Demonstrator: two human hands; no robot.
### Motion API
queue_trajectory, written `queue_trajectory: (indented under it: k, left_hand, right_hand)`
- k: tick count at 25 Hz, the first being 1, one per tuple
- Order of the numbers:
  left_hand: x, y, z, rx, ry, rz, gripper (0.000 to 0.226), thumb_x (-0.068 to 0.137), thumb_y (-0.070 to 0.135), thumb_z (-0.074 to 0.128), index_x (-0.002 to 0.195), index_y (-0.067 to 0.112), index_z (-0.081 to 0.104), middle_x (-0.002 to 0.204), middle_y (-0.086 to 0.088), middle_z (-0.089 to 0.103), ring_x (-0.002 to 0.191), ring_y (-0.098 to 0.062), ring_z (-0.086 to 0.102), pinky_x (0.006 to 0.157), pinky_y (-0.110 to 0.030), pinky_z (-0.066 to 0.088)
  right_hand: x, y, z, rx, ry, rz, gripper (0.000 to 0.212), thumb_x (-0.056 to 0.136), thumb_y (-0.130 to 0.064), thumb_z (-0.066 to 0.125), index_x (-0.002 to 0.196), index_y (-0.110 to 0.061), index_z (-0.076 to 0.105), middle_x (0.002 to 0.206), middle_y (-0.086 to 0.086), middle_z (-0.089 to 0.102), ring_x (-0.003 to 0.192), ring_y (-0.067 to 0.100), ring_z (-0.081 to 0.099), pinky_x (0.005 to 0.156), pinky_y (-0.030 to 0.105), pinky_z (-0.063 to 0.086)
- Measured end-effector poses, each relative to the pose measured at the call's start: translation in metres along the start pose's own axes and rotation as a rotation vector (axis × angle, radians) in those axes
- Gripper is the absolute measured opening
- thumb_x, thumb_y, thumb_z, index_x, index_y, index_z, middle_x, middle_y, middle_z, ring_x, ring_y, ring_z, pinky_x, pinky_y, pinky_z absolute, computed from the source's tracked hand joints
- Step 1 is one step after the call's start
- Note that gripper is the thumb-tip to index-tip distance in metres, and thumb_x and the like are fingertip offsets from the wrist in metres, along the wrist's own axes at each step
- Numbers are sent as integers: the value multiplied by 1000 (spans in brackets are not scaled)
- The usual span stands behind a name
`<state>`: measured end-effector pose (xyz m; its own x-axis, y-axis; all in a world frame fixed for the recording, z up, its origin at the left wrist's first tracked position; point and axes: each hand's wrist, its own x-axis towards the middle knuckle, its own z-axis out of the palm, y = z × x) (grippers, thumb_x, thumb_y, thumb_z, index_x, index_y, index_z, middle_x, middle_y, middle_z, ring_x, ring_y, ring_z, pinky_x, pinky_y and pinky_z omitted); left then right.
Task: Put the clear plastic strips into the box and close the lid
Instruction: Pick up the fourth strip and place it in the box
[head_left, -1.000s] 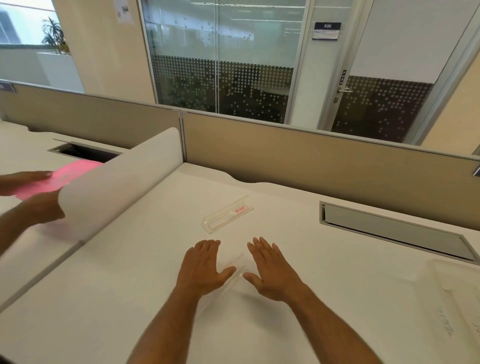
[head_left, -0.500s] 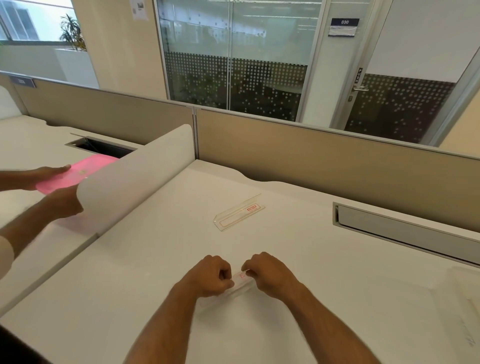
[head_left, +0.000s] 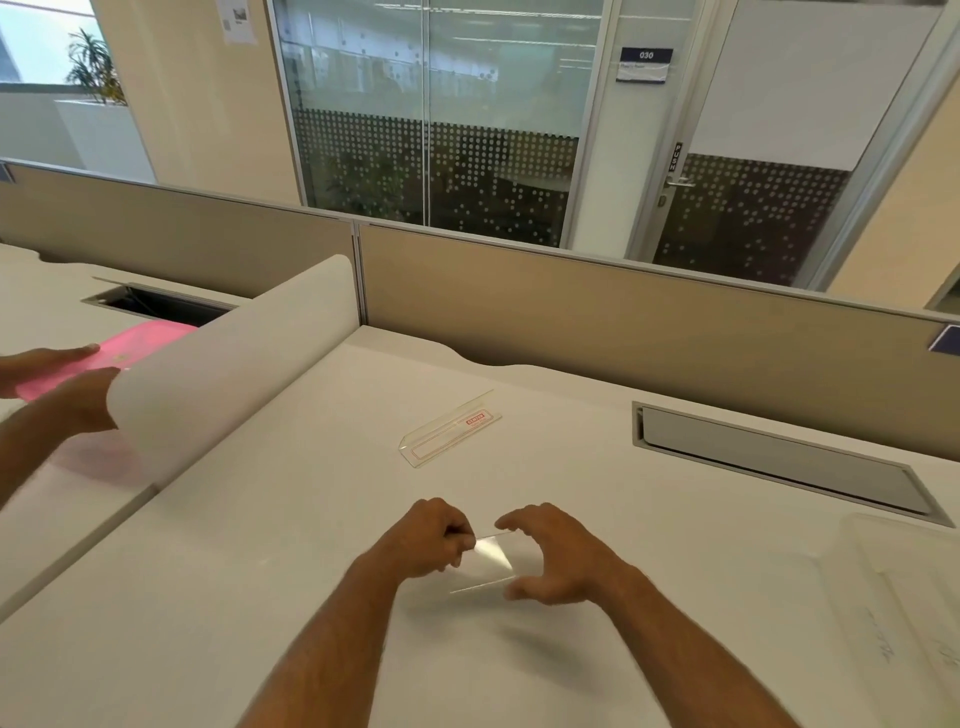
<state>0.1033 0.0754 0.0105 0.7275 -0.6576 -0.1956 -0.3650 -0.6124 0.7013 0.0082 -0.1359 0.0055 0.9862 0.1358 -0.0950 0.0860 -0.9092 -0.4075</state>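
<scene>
Left hand (head_left: 426, 540) pinches one end of the clear strips (head_left: 488, 564), right hand (head_left: 553, 558) cups the other, lifted off the table (head_left: 260, 571), probably squaring them up. Open box (head_left: 449, 431) waits well beyond.

A second ago both hands lay flat and spread on the tabletop (head_left: 260, 545) over the clear plastic strips (head_left: 488, 564); half a second ago they were curled close together on them. Now the left hand (head_left: 431, 538) pinches the strips' left end, the right hand (head_left: 553, 558) cups the right end, and the strips are lifted, showing as a tilted clear sheet between them.
</scene>
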Motion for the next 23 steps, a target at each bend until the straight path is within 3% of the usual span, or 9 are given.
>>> queue_trajectory:
  k: [6,10,14,19,23]
  left_hand:
    - [9,14,8,-165,27,11,5,82,20,73,80,16,73,78,1,73,52,-9,67,48,-18,49]
    - [17,19,7,-357,-33,-40,24,84,28,75,80,4,75,75,-2,73,68,-15,69,63,-24,52]
    - [20,20,6,-596,-175,-64,53,80,47,71,90,-4,75,89,-13,75,78,-18,69,68,-27,51]
    - [25,27,17,-683,-194,-21,35,69,29,82,94,5,77,97,-12,77,89,-22,72,76,-31,57]
    - [29,34,27,-656,-171,24,41,64,25,84,98,4,77,98,-13,77,91,-24,72,78,-33,58]
  right_hand:
    - [-23,14,-13,35,96,-11,55,71,-48,75,122,-32,59,117,-16,57,101,2,54,90,19,44]
    - [-37,28,-26,294,164,174,39,68,-40,80,105,-29,74,100,-15,69,90,-3,61,81,15,47]
    - [-52,47,-37,475,215,320,21,67,-38,80,85,-28,78,84,-14,75,82,-1,67,75,21,53]
    - [-69,64,-45,577,288,369,17,72,-37,83,79,-22,78,82,-11,76,84,-2,69,73,20,49]
    - [-79,74,-49,590,311,389,13,77,-33,80,78,-21,78,80,-7,76,81,4,69,75,24,52]
